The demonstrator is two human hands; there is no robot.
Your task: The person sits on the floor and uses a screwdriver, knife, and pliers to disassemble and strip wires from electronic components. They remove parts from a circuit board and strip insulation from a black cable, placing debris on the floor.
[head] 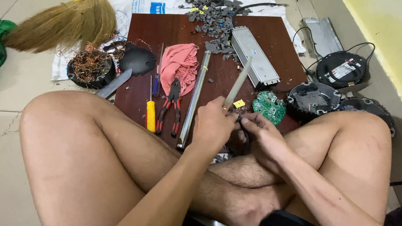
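Observation:
I sit cross-legged on the floor in front of a dark wooden board (158,29). My left hand (211,126) grips the handle end of a flat metal blade (238,83), which slants up and to the right. My right hand (262,132) is just beside it and pinches a small black piece (242,123), mostly hidden by the fingers. The blade's lower end meets that piece between the two hands. A yellow scrap (239,103) and a round green circuit board (269,107) lie just beyond my hands.
On the board lie a steel tube (195,97), red-handled pliers (171,105), a yellow-handled screwdriver (151,113), a pink cloth (179,65), a silver metal box (254,56) and grey debris (213,12). Round black housings (312,99) sit right; a copper-wound core (90,66) and broom (60,24) left.

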